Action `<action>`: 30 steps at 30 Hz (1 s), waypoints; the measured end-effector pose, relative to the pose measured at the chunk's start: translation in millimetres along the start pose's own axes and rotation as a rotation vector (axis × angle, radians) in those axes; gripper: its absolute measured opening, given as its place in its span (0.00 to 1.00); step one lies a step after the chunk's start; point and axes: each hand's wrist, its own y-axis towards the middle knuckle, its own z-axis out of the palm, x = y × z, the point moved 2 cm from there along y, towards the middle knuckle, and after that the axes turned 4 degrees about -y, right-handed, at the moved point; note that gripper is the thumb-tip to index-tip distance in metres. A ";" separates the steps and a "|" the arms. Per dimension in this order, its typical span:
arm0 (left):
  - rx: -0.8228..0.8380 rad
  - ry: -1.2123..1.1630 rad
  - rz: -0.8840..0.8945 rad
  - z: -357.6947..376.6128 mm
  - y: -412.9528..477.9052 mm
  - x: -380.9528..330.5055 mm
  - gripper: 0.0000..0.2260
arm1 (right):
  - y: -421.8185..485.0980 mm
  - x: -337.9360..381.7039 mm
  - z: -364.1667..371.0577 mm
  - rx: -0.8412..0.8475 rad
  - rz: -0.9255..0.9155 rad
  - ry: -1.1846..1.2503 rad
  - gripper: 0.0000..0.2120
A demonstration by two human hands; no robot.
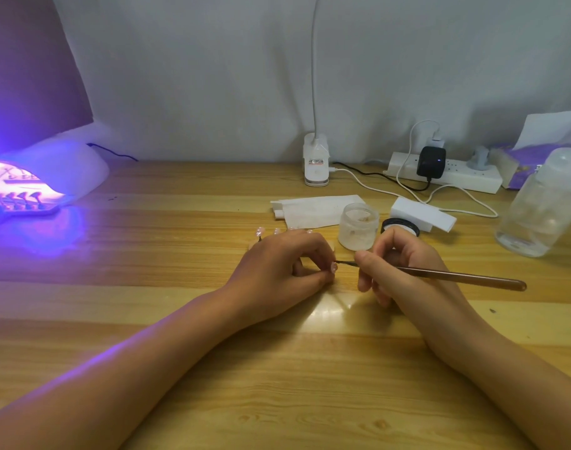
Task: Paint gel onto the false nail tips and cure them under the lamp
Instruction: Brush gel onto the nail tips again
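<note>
- One counter [180, 319], pale wood, carries everything.
- One lamp [66, 164], far left, lit violet. Three small stands [22, 199] show in its mouth. Tips on them are presumed, too small to confirm. My judgement is that this batch is curing.
- One bottle [543, 206], clear, far right, well apart from the work.
- The left hand [277, 264] has its fingers curled. Thumb and forefinger pinch one tip [334, 267] at centre, low over the counter.
- The right hand [404, 271] is clamped on the brush [456, 276] in a pen grip near the bristle end. The handle points right.
- One brush only. Its bristles meet the held tip, or very nearly; too fine to be sure.
- One jar [358, 227], open, just behind the gap between the hands.
- One black lid [401, 226] lies beside the jar, to its right.
- Four loose tips [260, 231] stand in a row behind the left hand, which may hide more.
- Step in hand, as I read it: painting gel on the held tip, with the row not yet done.
- The next move calls for short, steady strokes and an even coat, with gel kept off the pinching fingers. After that comes a smear-free carry to the lamp.
</note>
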 end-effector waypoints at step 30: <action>0.047 -0.059 -0.026 2.4 2.1 8.8 0.05 | -0.5 -0.6 -0.1 0.020 0.000 0.024 0.09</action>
